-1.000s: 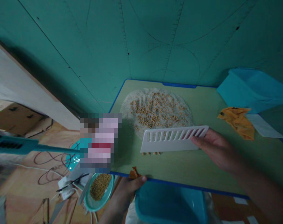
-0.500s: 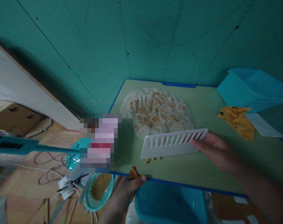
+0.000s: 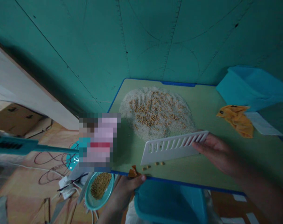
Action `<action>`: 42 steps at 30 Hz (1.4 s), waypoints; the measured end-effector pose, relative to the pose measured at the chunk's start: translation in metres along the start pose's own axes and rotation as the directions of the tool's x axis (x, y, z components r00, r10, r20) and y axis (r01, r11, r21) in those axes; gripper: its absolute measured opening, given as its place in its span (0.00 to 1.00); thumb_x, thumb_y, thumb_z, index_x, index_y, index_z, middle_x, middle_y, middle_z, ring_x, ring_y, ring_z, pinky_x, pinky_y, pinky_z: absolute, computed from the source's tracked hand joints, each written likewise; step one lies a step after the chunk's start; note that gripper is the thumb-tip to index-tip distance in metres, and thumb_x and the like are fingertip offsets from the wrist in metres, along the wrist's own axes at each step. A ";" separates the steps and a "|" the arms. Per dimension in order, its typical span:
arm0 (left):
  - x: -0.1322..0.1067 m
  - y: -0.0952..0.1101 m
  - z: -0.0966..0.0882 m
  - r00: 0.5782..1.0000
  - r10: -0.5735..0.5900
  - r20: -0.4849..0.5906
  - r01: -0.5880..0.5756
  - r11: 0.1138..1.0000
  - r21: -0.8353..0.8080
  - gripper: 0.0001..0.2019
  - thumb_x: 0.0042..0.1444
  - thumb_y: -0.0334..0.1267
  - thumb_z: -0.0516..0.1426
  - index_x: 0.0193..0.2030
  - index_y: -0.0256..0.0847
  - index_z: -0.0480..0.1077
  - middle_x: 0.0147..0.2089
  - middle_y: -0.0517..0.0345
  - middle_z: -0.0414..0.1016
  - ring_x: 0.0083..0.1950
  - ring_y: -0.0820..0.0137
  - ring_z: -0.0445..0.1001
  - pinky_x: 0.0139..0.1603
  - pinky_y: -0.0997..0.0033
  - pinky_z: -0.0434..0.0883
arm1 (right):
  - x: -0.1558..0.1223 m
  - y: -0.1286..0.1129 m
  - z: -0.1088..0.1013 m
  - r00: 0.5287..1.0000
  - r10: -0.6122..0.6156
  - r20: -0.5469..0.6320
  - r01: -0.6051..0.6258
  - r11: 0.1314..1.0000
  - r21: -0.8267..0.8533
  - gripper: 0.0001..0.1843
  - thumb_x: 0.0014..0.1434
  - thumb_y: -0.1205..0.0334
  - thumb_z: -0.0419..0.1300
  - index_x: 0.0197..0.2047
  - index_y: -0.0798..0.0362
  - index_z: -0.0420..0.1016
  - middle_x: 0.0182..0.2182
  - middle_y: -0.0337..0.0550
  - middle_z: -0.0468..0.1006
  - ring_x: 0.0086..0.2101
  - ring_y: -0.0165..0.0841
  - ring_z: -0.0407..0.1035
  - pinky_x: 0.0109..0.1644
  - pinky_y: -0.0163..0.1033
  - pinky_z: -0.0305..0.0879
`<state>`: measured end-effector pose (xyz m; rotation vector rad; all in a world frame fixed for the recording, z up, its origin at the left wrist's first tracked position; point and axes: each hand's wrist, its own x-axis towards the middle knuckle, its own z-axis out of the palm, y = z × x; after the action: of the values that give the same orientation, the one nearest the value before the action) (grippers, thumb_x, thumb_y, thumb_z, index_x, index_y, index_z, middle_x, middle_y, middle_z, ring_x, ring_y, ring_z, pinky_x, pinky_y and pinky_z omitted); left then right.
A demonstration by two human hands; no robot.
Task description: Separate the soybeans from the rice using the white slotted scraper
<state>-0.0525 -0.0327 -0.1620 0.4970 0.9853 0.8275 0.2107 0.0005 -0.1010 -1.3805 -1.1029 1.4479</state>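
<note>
White slotted plate gripped by right hand; left hand clasps board; wall tick-marked.

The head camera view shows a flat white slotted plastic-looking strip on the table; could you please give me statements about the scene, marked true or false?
1. The right hand holds the white slotted strip. True.
2. The left hand holds it too. False: its thumb is at the near edge of the pale green tabletop.
3. Several round tan beans lie on the strip's near side. True.
4. The mound of whitish grains contains no beans. False: many are scattered over it.
5. A crumpled orange cloth lies on the tabletop. True.
</note>
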 end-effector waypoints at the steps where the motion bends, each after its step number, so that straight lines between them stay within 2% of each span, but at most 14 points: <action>1: 0.000 0.000 0.000 1.000 0.003 0.010 -0.003 1.000 0.008 0.16 0.39 0.37 0.65 0.38 0.38 0.78 0.44 0.46 0.80 0.52 0.48 0.72 0.56 0.49 0.63 | 0.000 0.000 0.000 1.000 0.002 0.009 -0.002 1.000 -0.004 0.13 0.50 0.52 0.63 0.37 0.49 0.75 0.35 0.44 0.80 0.39 0.40 0.73 0.47 0.47 0.67; 5: 0.001 0.000 0.000 0.998 0.043 0.034 -0.044 0.999 0.028 0.16 0.39 0.36 0.64 0.39 0.39 0.78 0.47 0.48 0.79 0.54 0.48 0.70 0.57 0.49 0.61 | 0.002 0.000 0.002 0.999 0.001 0.041 0.000 1.000 -0.018 0.12 0.51 0.53 0.63 0.36 0.50 0.76 0.34 0.44 0.80 0.39 0.40 0.73 0.47 0.47 0.67; 8: 0.002 -0.001 -0.001 0.999 0.052 0.004 -0.052 0.999 0.016 0.18 0.38 0.36 0.65 0.40 0.39 0.77 0.45 0.50 0.80 0.56 0.50 0.68 0.57 0.52 0.62 | 0.004 -0.002 0.005 0.999 -0.012 0.053 0.012 1.000 -0.012 0.11 0.51 0.54 0.63 0.36 0.49 0.76 0.35 0.43 0.80 0.39 0.39 0.73 0.47 0.46 0.67; 13: 0.003 -0.001 -0.002 0.997 0.072 0.007 -0.073 0.997 0.037 0.18 0.38 0.36 0.65 0.40 0.36 0.78 0.45 0.48 0.80 0.58 0.51 0.66 0.60 0.55 0.60 | 0.011 -0.004 0.009 0.993 -0.027 0.114 0.030 0.999 -0.026 0.09 0.53 0.55 0.62 0.36 0.49 0.76 0.35 0.41 0.79 0.39 0.36 0.72 0.46 0.43 0.66; 16: 0.003 0.001 0.000 0.997 0.067 0.039 -0.068 0.998 0.009 0.18 0.39 0.36 0.65 0.41 0.39 0.77 0.47 0.50 0.79 0.57 0.51 0.66 0.60 0.54 0.59 | 0.015 -0.004 0.011 0.990 -0.034 0.134 0.038 0.999 -0.025 0.08 0.53 0.56 0.61 0.36 0.50 0.75 0.35 0.41 0.79 0.39 0.36 0.72 0.46 0.42 0.66; 23: 0.001 0.003 0.002 0.996 0.035 0.076 -0.035 0.999 -0.007 0.18 0.41 0.35 0.63 0.43 0.40 0.77 0.43 0.49 0.81 0.53 0.50 0.71 0.59 0.51 0.59 | 0.021 -0.005 0.013 0.988 -0.030 0.149 0.027 0.999 0.023 0.08 0.52 0.56 0.63 0.34 0.50 0.75 0.34 0.40 0.79 0.38 0.35 0.72 0.46 0.42 0.65; 28: 0.001 0.002 0.002 0.998 0.004 0.057 -0.002 0.999 -0.035 0.18 0.40 0.36 0.64 0.42 0.39 0.77 0.44 0.47 0.80 0.52 0.49 0.72 0.57 0.50 0.62 | 0.027 -0.001 0.011 0.985 -0.015 0.170 0.006 0.999 0.052 0.08 0.51 0.57 0.63 0.34 0.51 0.74 0.33 0.40 0.78 0.38 0.36 0.71 0.47 0.43 0.62; 34: -0.003 0.005 0.010 1.000 0.010 -0.002 -0.010 0.996 -0.088 0.24 0.39 0.33 0.63 0.49 0.41 0.73 0.41 0.53 0.81 0.51 0.51 0.72 0.54 0.54 0.65 | 0.029 0.003 0.010 0.983 -0.037 0.183 0.019 0.995 0.097 0.06 0.52 0.59 0.62 0.35 0.49 0.75 0.33 0.37 0.77 0.37 0.34 0.69 0.46 0.41 0.60; 39: -0.004 0.005 0.008 0.998 -0.057 -0.017 0.056 0.996 -0.076 0.19 0.41 0.35 0.63 0.44 0.40 0.76 0.45 0.50 0.80 0.52 0.50 0.72 0.54 0.53 0.65 | 0.030 0.007 0.010 0.979 -0.052 0.199 0.032 0.994 0.101 0.05 0.54 0.60 0.61 0.36 0.47 0.75 0.32 0.35 0.77 0.36 0.31 0.68 0.45 0.38 0.58; 42: -0.003 0.001 0.002 1.000 -0.011 0.021 0.012 0.998 -0.064 0.17 0.40 0.37 0.64 0.40 0.39 0.77 0.44 0.48 0.80 0.53 0.49 0.71 0.56 0.52 0.63 | 0.030 0.007 0.010 0.976 -0.054 0.211 0.034 0.995 0.096 0.07 0.54 0.60 0.60 0.38 0.48 0.75 0.32 0.36 0.76 0.36 0.32 0.67 0.46 0.40 0.58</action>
<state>-0.0524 -0.0341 -0.1587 0.4438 0.9388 0.8394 0.1994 0.0272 -0.1153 -1.1493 -1.1772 1.6227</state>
